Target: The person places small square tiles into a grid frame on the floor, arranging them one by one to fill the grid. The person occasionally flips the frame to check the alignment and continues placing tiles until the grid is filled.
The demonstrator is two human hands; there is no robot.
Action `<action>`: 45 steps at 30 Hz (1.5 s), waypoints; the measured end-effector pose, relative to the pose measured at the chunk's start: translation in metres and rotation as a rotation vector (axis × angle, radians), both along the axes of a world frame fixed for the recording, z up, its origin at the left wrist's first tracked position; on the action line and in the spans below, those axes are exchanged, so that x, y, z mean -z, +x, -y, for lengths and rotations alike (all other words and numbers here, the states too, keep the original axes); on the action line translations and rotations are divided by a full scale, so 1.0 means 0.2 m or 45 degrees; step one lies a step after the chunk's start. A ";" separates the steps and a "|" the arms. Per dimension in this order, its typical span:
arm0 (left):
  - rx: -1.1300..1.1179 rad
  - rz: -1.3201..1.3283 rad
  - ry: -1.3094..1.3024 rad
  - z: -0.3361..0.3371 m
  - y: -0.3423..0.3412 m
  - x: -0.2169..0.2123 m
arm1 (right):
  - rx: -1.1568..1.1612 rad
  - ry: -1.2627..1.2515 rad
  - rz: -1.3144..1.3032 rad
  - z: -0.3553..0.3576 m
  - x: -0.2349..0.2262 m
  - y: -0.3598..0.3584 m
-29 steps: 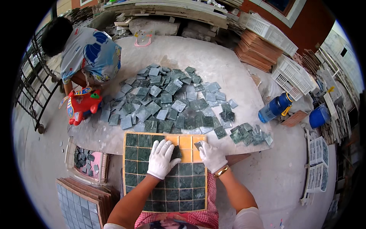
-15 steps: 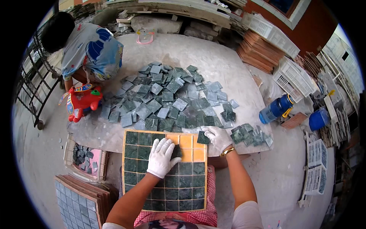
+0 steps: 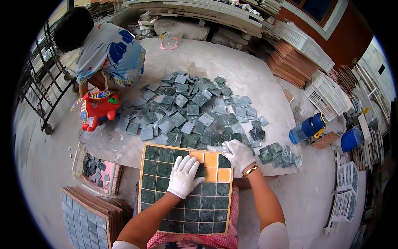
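A square grid board [image 3: 143, 182] with an orange base and thin ridges rests on my lap, mostly filled with dark green stone tiles. My left hand [image 3: 183, 177], in a white glove, lies on the board with fingers stretched out. Beside its thumb and forefinger is a dark tile [image 3: 201, 170], partly covered. At the board's upper right corner, my gloved right hand [image 3: 239, 157] pinches the edge of a green tile [image 3: 224, 162] over the corner cell. Bare orange cells [image 3: 210, 174] show between the two hands. The fingertips of the right hand are partly hidden.
A heap of loose tiles [image 3: 182, 110] covers the table [image 3: 199, 54], with a smaller pile [image 3: 275, 155] at right near a blue bottle [image 3: 307, 128]. A person [image 3: 110, 56] crouches at left by a red toy [image 3: 98, 111]. Tiled boards [image 3: 85, 216] and a crate [image 3: 97, 170] stand lower left.
The right hand has brought its tile down and across to the upper right corner cell. My left hand stays on the same part of the board. The whole view has shifted slightly.
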State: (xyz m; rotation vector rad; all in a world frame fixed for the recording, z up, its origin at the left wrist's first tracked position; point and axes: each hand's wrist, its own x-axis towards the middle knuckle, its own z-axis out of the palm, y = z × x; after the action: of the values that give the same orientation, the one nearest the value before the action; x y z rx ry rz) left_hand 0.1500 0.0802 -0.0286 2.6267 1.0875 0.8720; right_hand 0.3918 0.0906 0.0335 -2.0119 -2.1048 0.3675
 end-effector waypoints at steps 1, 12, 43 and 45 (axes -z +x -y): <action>0.002 0.004 -0.007 0.00 0.00 0.00 | -0.003 0.118 -0.052 -0.05 0.02 -0.01; -0.001 -0.036 -0.077 0.00 -0.01 -0.02 | 0.071 -0.213 0.158 -0.54 -0.01 -0.34; 0.005 0.047 -0.051 0.00 -0.01 0.00 | -0.130 0.174 -0.173 0.07 0.10 -0.10; 0.001 0.054 -0.070 -0.01 -0.01 0.00 | -0.231 0.111 -0.166 0.03 0.09 -0.12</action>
State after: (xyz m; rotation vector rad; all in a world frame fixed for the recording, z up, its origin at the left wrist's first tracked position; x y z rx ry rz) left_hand 0.1484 0.0816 -0.0280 2.5525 1.0844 0.8804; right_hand 0.3687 0.0852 0.0158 -1.7070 -2.1877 0.4165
